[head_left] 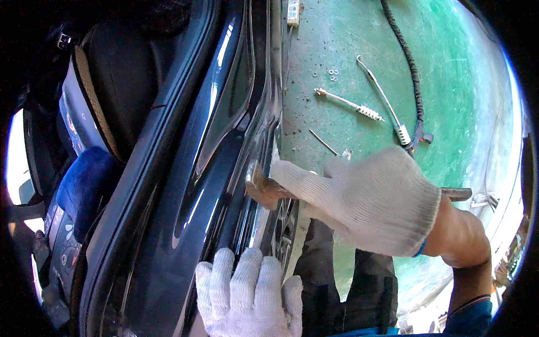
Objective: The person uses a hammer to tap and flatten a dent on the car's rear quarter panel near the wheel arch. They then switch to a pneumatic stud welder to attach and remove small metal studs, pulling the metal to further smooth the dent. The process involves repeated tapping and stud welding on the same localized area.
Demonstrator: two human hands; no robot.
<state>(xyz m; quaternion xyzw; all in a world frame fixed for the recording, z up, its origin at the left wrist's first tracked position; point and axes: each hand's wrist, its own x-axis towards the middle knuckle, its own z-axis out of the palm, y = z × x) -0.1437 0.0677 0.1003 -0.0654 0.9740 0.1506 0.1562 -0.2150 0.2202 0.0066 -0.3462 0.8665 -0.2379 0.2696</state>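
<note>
Car workshop: dark car body (pixel 160 236); hammer (pixel 267 192); washers (pixel 333 73), black cable (pixel 416 81) on worn green floor (pixel 455 106).

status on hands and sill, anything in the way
Right hand grips hammer, head at car sill. Left hand palm down on sill. Nothing seen between hammer and sill; metal rods on floor.

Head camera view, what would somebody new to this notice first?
Probably the right hand at centre right, gloved in off-white and gripping a hammer whose worn metal head is at the car's glossy dark sill. Next, the gloved left hand, fingers spread on that sill at the lower centre. Then the bright green floor at upper right.
</note>
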